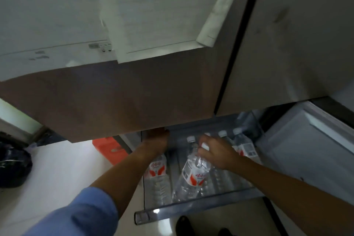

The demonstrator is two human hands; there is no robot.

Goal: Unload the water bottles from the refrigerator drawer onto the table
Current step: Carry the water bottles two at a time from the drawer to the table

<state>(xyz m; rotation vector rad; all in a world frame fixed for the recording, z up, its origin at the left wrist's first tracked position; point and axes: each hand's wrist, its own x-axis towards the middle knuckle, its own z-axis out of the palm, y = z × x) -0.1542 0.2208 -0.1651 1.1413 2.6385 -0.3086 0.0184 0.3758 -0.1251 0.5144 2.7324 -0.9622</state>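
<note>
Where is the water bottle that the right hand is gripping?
Head view: the water bottle sits in the drawer, neck in the right hand, between another bottle at left and more bottles at right.

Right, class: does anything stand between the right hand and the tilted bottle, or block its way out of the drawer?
Nothing between them: the right hand grips the tilted bottle at its neck. The fridge door overhangs the drawer at the back, so the exit is probably forward. No table in view.
</note>
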